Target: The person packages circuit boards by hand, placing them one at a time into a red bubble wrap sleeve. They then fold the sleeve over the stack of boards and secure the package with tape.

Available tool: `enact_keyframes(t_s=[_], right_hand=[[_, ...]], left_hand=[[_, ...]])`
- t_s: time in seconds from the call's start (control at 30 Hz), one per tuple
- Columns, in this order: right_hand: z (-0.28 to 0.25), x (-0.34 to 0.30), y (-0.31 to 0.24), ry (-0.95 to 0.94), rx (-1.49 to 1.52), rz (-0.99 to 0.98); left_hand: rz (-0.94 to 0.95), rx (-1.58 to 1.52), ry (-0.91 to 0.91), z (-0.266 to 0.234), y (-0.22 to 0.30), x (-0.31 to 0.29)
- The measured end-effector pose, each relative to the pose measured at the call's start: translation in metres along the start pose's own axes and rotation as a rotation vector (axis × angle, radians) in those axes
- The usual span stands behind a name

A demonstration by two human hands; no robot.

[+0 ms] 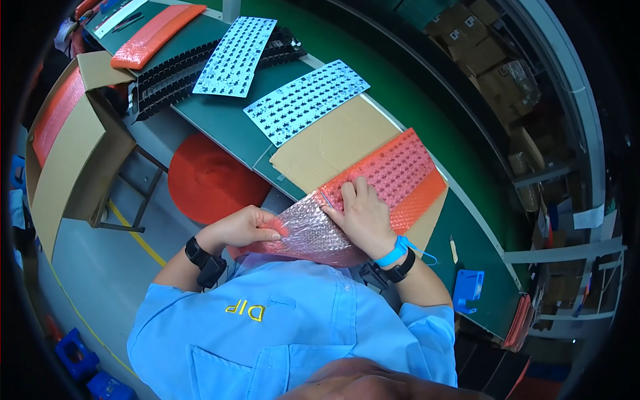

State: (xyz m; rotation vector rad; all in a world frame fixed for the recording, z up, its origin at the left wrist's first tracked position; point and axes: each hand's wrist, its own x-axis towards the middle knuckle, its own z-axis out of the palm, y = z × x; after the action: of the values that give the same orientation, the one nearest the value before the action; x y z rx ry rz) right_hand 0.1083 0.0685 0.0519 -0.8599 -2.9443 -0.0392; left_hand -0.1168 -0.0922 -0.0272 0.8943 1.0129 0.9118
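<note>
A pink bubble-wrap bag (410,207) lies slantwise across the near side of the bench, and a circuit board (400,167) with rows of dark parts shows through it. Its silvery, see-through end (310,233) hangs over the bench edge toward my body. My left hand (243,228) pinches that end between thumb and fingers. My right hand (363,217), with a blue wrist strap, rests on the bag near its middle, fingers bent and thumb gripping the film. Under the bag is a flat cardboard sheet (333,137).
Two bare white circuit boards (307,100) (237,57) lie farther along the green bench; one rests on a black slotted rack (177,77). Another pink bag (157,37) is beyond. A cardboard box (73,153) stands left, a red stool (210,177) below, a blue holder (469,291) right.
</note>
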Motion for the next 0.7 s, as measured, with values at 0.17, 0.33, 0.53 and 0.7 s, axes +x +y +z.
enact_keyframes(t_s=[0.17, 0.33, 0.53, 0.7], right_hand=[[0.008, 0.002, 0.005, 0.010, 0.005, -0.008], [0.007, -0.004, 0.004, 0.044, 0.070, -0.008], [0.010, -0.007, 0.003, 0.093, 0.164, 0.022], [-0.001, -0.005, 0.025, 0.097, 0.241, -0.038]], left_hand=[[-0.014, 0.842, 0.329, -0.014, 0.073, 0.004], [0.611, 1.345, 0.925, -0.054, 0.090, 0.084], [0.247, 1.410, 0.776, -0.075, 0.106, 0.124], [0.162, 1.249, 0.833, -0.060, 0.136, 0.115]])
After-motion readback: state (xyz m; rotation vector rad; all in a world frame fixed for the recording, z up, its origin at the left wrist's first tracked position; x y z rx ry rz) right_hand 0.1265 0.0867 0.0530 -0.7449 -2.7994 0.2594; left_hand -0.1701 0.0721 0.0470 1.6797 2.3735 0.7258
